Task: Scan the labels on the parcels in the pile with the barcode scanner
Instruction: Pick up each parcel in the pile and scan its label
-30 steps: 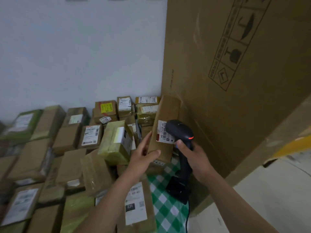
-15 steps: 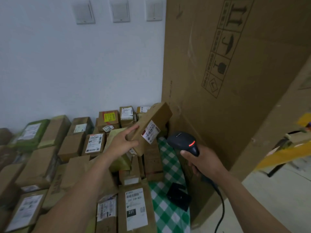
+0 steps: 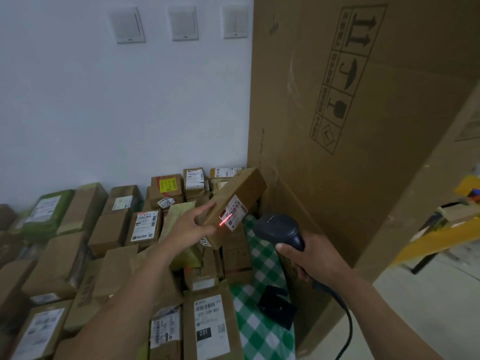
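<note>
Your left hand [image 3: 191, 228] grips the long brown cardboard parcel [image 3: 235, 203] (tilted); your right hand's [image 3: 309, 258] fingers wrap the dark handheld barcode scanner [image 3: 279, 227], red line across the white label [image 3: 235, 213].

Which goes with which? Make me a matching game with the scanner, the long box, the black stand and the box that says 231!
Things:
1. barcode scanner
2. long parcel
3. black stand
4. parcel marked 231

Places:
A. lies on the green checked cloth
B. gripped by the right hand
C. held up tilted by the left hand, a red line across its label
D. lies flat in the pile, label up, beside the cloth

Pairs: 1-B, 2-C, 3-A, 4-D
</note>
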`<action>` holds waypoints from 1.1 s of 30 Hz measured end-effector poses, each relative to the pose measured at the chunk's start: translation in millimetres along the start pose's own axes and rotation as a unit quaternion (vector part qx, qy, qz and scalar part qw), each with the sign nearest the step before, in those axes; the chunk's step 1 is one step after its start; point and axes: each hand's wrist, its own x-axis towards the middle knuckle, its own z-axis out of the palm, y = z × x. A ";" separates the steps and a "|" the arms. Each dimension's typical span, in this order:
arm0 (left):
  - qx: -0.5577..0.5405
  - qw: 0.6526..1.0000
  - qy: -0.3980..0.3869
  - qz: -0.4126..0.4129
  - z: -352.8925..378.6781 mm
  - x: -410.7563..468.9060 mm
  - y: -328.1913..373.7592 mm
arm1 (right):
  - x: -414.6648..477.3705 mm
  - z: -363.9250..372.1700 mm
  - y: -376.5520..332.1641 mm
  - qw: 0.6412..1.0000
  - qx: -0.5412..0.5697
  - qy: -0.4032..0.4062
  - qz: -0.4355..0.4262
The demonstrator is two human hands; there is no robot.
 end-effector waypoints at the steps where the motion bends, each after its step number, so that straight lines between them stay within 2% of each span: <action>1: -0.005 1.000 -0.003 0.002 1.0 1.8 -1.7 | 0.4 -0.1 0.6 1.000 0.003 0.000 0.003; 6: -0.007 1.000 -0.010 0.006 10.7 7.7 -6.2 | -0.3 -3.2 6.6 1.000 0.010 0.013 0.018; 10: 0.010 1.000 -0.015 -0.002 30.4 9.4 -6.8 | -1.6 -7.4 16.3 0.994 0.078 0.062 0.042; 13: 0.024 1.000 -0.015 -0.005 61.3 9.5 -14.4 | -0.4 -10.6 22.2 0.987 0.118 0.086 0.074; 18: 0.072 0.997 -0.002 -0.029 136.5 18.5 -32.7 | 11.4 -4.4 32.6 0.980 0.120 0.104 0.117; 24: 0.059 0.996 0.057 -0.041 203.4 34.4 -36.8 | 28.3 9.0 50.9 0.969 0.145 0.116 0.162; 29: 0.091 0.993 0.026 -0.064 241.5 61.0 -67.1 | 32.4 15.9 58.0 0.969 0.149 0.109 0.161; 33: 0.088 0.993 -0.049 -0.065 250.9 67.4 -75.3 | 34.4 17.4 60.1 0.966 0.171 0.111 0.156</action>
